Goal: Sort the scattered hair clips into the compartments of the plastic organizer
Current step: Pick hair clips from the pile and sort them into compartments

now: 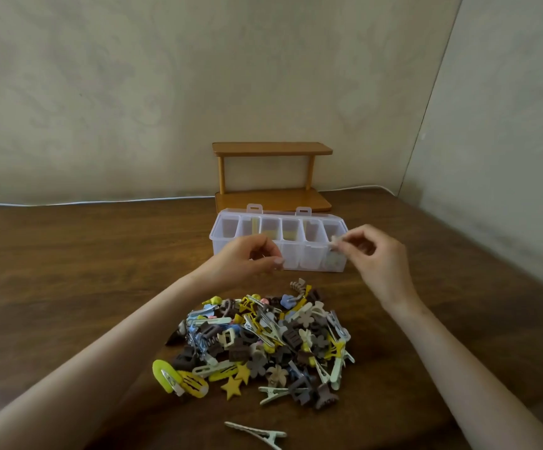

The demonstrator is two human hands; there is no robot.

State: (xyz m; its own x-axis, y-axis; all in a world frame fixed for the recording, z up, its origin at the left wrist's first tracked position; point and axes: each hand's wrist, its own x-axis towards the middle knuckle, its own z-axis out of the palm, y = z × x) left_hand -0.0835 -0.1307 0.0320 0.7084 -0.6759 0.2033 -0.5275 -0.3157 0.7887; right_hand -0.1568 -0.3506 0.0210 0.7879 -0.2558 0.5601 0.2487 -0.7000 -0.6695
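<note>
A clear plastic organizer (227, 219) with several compartments stands open on the table, behind a pile of hair clips (260, 342) in yellow, brown, blue and cream. My right hand (377, 254) hovers at the organizer's right end, its fingertips pinched on a small pale clip (334, 241) over the rightmost compartment. Something pale lies in the bottom of that compartment. My left hand (247, 258) is in front of the organizer's left half with its fingers curled together; I see nothing in it. One cream alligator clip (257, 433) lies apart, near the table's front edge.
A small two-tier wooden shelf (271, 149) stands behind the organizer against the wall. A white cable (101, 201) runs along the table's back edge. The brown wooden table (68, 271) ends at a wall on the right.
</note>
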